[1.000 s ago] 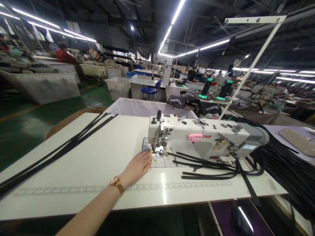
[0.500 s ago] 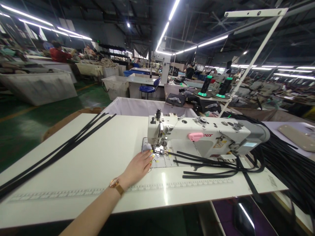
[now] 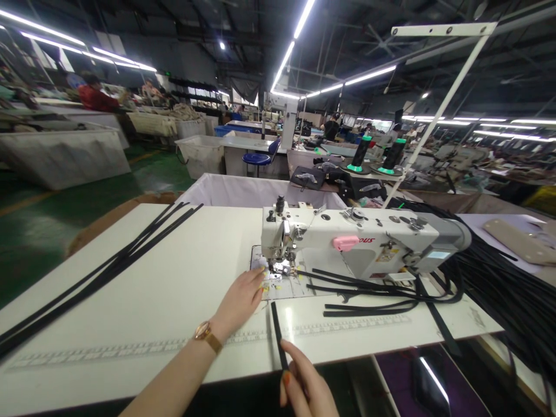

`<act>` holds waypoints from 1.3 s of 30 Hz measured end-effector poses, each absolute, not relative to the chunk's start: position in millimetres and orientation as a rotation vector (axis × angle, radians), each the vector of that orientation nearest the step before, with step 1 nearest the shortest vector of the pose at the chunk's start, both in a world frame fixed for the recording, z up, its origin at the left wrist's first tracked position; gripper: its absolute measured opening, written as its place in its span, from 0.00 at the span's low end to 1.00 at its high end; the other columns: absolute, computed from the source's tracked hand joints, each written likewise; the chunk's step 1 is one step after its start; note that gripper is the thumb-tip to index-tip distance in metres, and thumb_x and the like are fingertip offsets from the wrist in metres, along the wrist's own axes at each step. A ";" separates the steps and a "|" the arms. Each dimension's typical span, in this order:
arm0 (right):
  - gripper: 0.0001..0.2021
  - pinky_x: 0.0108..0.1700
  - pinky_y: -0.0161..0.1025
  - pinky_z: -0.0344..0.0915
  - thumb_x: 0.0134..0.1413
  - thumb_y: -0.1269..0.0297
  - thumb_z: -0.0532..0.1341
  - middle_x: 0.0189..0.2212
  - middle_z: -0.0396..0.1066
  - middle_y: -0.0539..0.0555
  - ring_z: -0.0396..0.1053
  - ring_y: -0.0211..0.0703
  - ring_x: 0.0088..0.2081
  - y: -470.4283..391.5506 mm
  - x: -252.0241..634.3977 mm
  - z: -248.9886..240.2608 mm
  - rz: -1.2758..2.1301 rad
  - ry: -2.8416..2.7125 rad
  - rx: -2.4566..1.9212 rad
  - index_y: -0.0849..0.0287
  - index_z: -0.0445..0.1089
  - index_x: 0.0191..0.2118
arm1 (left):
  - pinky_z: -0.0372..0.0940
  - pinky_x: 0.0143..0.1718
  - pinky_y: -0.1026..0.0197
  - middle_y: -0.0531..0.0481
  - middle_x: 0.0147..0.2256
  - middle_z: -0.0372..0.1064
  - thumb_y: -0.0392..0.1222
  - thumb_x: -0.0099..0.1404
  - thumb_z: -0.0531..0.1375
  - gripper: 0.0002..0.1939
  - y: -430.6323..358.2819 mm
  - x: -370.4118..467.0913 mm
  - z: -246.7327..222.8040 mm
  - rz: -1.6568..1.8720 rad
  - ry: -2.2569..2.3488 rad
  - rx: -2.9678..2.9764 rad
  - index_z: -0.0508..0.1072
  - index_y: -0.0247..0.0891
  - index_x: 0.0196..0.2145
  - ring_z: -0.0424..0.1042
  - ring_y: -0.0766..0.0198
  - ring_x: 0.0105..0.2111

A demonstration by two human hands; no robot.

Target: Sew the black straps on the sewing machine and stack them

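My left hand (image 3: 244,294), with a watch (image 3: 207,336) on its wrist, lies beside the presser foot (image 3: 281,267) of a white sewing machine (image 3: 317,231). Its fingers are stretched out and nothing shows in them. At the table's front edge my right hand (image 3: 306,385) pinches a narrow black strap (image 3: 277,327) between thumb and fingers. The strap's free end points away from me over the tabletop, and its lower part is hidden by the hand. Several more black straps (image 3: 365,289) lie under the machine arm, to the right of the needle.
Several long black straps (image 3: 117,260) run across the table's left side. A printed ruler (image 3: 108,348) follows the front edge of the tabletop (image 3: 191,249). A big pile of straps (image 3: 499,289) is at the right. Behind the machine stand a lined bin (image 3: 234,188) and thread cones (image 3: 361,152).
My right hand has come into view from below with a black strap in it. The left hand has drawn back slightly to the left of the presser foot.
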State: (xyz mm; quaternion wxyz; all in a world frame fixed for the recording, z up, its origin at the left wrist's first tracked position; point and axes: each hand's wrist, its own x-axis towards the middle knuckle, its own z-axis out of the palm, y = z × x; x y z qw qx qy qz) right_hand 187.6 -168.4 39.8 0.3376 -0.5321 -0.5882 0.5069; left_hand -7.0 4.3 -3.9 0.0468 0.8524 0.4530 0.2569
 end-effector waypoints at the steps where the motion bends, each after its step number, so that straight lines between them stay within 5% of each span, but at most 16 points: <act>1: 0.23 0.41 0.40 0.65 0.63 0.53 0.50 0.27 0.69 0.50 0.68 0.41 0.31 -154.3 184.8 39.9 1.285 -1.509 -1.385 0.54 0.60 0.60 | 0.58 0.61 0.49 0.43 0.58 0.63 0.38 0.70 0.49 0.19 4.0 -7.7 -3.4 0.815 1.407 2.571 0.67 0.34 0.55 0.62 0.56 0.58; 7: 0.19 0.44 0.39 0.62 0.60 0.61 0.54 0.28 0.70 0.50 0.66 0.42 0.35 -82.5 159.2 36.8 1.272 -1.283 -1.267 0.60 0.65 0.54 | 0.63 0.58 0.49 0.43 0.53 0.69 0.37 0.69 0.49 0.17 2.3 -10.2 -0.6 0.917 1.402 2.527 0.70 0.36 0.51 0.67 0.56 0.53; 12: 0.17 0.25 0.34 0.50 0.56 0.64 0.55 0.24 0.67 0.46 0.53 0.34 0.21 -65.3 154.1 30.4 1.373 -1.034 -1.312 0.63 0.66 0.50 | 0.62 0.58 0.46 0.44 0.53 0.69 0.40 0.70 0.50 0.17 1.7 -7.3 0.0 0.820 1.295 2.669 0.71 0.37 0.52 0.66 0.53 0.55; 16: 0.11 0.20 0.33 0.41 0.54 0.67 0.53 0.20 0.61 0.43 0.45 0.30 0.16 -60.2 152.5 38.3 1.455 -1.009 -1.320 0.63 0.67 0.42 | 0.59 0.59 0.43 0.45 0.57 0.65 0.42 0.70 0.51 0.18 2.5 -5.5 -0.3 0.670 1.276 2.747 0.69 0.38 0.55 0.61 0.51 0.59; 29: 0.09 0.19 0.34 0.41 0.56 0.69 0.50 0.17 0.57 0.41 0.45 0.28 0.13 -53.4 153.7 38.6 1.452 -1.155 -1.396 0.59 0.66 0.31 | 0.55 0.61 0.41 0.46 0.61 0.60 0.39 0.70 0.50 0.20 3.9 -6.2 -1.0 0.577 1.290 2.720 0.66 0.39 0.58 0.57 0.53 0.62; 35: 0.08 0.26 0.33 0.52 0.53 0.72 0.51 0.22 0.64 0.46 0.55 0.31 0.22 -52.8 152.5 35.0 1.372 -1.174 -1.334 0.61 0.66 0.29 | 0.55 0.61 0.41 0.46 0.60 0.61 0.39 0.70 0.50 0.19 4.7 -5.8 -1.5 0.568 1.293 2.716 0.66 0.39 0.57 0.57 0.53 0.61; 39: 0.07 0.22 0.34 0.47 0.53 0.70 0.51 0.22 0.65 0.46 0.51 0.31 0.18 -52.1 152.4 33.8 1.406 -1.154 -1.366 0.60 0.66 0.32 | 0.55 0.61 0.40 0.46 0.60 0.61 0.39 0.70 0.50 0.20 4.9 -5.4 -1.3 0.576 1.293 2.696 0.66 0.39 0.58 0.57 0.53 0.61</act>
